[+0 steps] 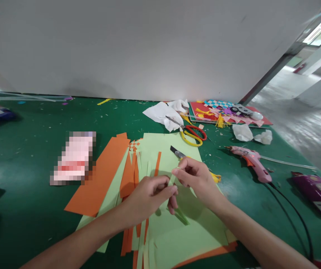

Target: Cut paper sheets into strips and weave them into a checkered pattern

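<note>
Over the light green paper sheets (194, 239), my left hand (152, 196) pinches a narrow green paper strip (172, 182). The thumb and fingertips of my right hand (195, 179) close on the strip's upper end. Below my left fingers, a darker green strip end (183, 217) slants down over the sheet. Just beyond my right hand lies a craft knife (178, 152), partly hidden by that hand. Orange and green cut strips (128, 175) lie left of my hands, with a small orange-and-white checkered woven piece (134, 145) at their top.
An orange sheet (101, 175) and a blurred pink object (75, 157) lie left. Beyond the paper are scissors (192, 135) and white crumpled paper (163, 114). A pink glue gun (251, 160) with its cord and a purple object (317, 194) lie right. A wall (121, 48) stands behind.
</note>
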`<state>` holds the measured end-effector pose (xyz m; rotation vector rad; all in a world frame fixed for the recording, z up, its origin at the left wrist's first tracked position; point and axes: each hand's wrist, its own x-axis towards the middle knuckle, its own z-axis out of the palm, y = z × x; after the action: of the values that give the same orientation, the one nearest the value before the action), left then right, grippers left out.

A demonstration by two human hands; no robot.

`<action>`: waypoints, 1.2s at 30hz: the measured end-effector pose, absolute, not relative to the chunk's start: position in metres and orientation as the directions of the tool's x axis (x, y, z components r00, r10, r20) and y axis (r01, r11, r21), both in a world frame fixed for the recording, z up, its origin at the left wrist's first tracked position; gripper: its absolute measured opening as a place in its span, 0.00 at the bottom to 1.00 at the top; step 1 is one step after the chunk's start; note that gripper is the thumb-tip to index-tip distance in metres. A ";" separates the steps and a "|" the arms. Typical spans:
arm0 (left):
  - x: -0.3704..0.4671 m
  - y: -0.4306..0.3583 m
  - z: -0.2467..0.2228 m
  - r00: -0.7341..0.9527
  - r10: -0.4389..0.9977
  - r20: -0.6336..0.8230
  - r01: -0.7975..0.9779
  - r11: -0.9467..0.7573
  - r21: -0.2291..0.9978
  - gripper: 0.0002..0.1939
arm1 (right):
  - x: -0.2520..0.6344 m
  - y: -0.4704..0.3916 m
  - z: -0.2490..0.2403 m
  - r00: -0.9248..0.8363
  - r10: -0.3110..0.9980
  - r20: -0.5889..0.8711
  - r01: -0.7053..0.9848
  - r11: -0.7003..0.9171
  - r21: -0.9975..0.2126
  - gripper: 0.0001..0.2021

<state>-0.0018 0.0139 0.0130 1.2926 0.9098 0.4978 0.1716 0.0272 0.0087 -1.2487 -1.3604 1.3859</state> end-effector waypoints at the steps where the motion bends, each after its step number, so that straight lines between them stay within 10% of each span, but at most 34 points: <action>1: -0.002 0.013 0.013 0.575 0.763 -0.294 0.184 0.230 0.956 0.15 | 0.172 0.027 0.008 -0.178 0.978 -0.105 0.082 -0.092 -0.992 0.16; 36: -0.005 0.009 0.015 0.625 0.737 -0.258 0.255 0.120 0.959 0.20 | 0.172 0.027 -0.001 -0.179 0.982 -0.055 -0.219 -0.095 -0.971 0.15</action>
<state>-0.0046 0.0086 0.0147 1.4508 0.8897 0.4305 0.1722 0.0265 -0.0007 -1.0042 -1.1217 1.4906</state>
